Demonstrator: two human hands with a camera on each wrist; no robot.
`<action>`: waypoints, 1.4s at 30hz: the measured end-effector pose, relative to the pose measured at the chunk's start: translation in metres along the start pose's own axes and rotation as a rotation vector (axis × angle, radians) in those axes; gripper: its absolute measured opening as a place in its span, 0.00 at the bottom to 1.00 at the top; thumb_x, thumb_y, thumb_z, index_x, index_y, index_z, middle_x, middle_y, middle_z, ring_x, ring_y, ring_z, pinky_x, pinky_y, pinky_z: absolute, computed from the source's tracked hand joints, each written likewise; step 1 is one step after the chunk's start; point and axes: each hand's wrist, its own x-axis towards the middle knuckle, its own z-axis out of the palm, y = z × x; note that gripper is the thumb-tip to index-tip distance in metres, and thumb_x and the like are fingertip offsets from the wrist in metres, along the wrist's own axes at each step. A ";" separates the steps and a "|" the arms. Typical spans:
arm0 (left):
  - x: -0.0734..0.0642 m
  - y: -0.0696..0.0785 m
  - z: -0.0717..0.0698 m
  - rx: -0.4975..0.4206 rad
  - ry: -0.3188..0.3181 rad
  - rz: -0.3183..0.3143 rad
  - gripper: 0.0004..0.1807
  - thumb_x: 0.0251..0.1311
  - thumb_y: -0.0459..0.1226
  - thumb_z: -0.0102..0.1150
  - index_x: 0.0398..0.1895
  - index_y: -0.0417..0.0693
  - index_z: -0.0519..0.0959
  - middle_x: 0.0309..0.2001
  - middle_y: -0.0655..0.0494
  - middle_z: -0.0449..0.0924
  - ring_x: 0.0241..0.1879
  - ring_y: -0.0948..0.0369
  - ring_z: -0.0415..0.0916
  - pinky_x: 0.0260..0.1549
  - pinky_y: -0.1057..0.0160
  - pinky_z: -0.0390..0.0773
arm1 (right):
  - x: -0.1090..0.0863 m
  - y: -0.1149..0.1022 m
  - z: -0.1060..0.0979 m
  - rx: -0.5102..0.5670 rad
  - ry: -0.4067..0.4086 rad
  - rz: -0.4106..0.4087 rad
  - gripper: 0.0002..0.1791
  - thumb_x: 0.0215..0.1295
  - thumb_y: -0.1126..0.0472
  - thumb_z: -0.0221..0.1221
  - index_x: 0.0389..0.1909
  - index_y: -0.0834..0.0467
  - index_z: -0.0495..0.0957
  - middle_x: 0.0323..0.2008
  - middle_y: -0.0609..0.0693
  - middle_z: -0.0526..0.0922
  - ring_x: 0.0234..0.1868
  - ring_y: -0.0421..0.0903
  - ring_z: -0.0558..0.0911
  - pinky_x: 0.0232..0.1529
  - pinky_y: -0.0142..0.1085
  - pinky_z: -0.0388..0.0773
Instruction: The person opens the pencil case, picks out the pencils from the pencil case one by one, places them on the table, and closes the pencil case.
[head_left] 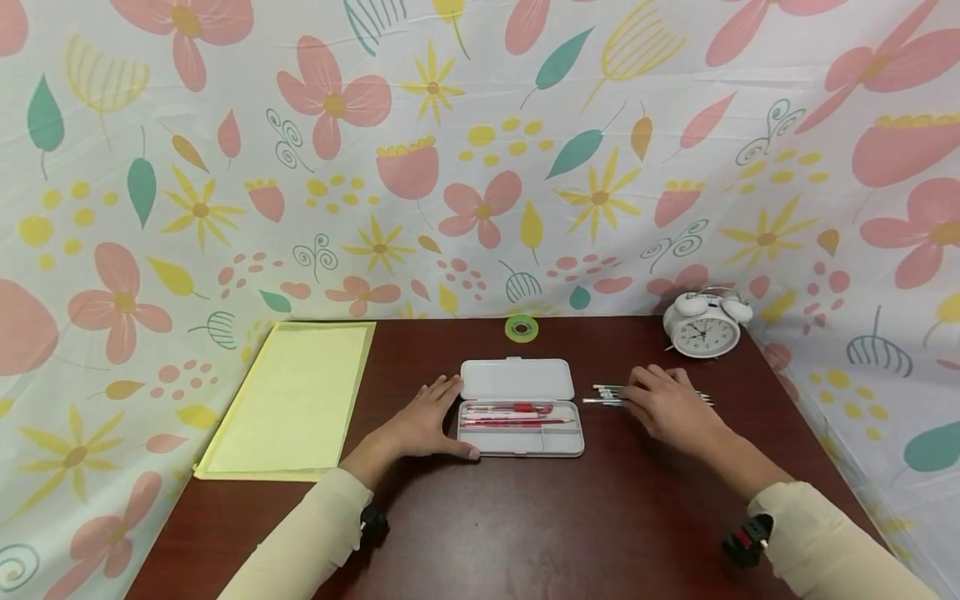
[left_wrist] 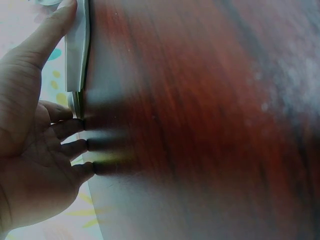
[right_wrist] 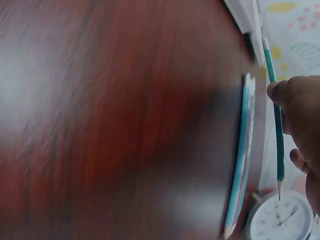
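Observation:
An open white pencil case (head_left: 562, 439) lies on the table with its lid (head_left: 517, 379) folded back. Several red and pink pens and pencils (head_left: 513, 422) fill its rear part. My left hand (head_left: 423, 422) rests at the case's left end, thumb by the front edge, fingers spread toward the lid. My right hand (head_left: 671, 406) is to the right of the case and pinches a green pencil (right_wrist: 278, 135), held above the table in the right wrist view. Below it, several pale blue and striped pencils (right_wrist: 243, 150) lie side by side on the table.
A white alarm clock (head_left: 705, 336) stands at the back right. Behind the case lies a roll of green tape (head_left: 521, 328). A yellow folder (head_left: 285, 400) is flat on the left. Floral cloth (head_left: 480, 125) hangs along the back and sides of the dark table (head_left: 525, 525).

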 end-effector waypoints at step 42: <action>0.000 0.000 0.000 -0.004 -0.004 -0.003 0.75 0.54 0.67 0.80 0.92 0.41 0.46 0.91 0.42 0.46 0.92 0.41 0.41 0.89 0.35 0.46 | -0.036 0.027 0.016 -0.018 0.030 0.032 0.08 0.61 0.64 0.77 0.39 0.51 0.90 0.39 0.47 0.82 0.43 0.50 0.81 0.40 0.54 0.76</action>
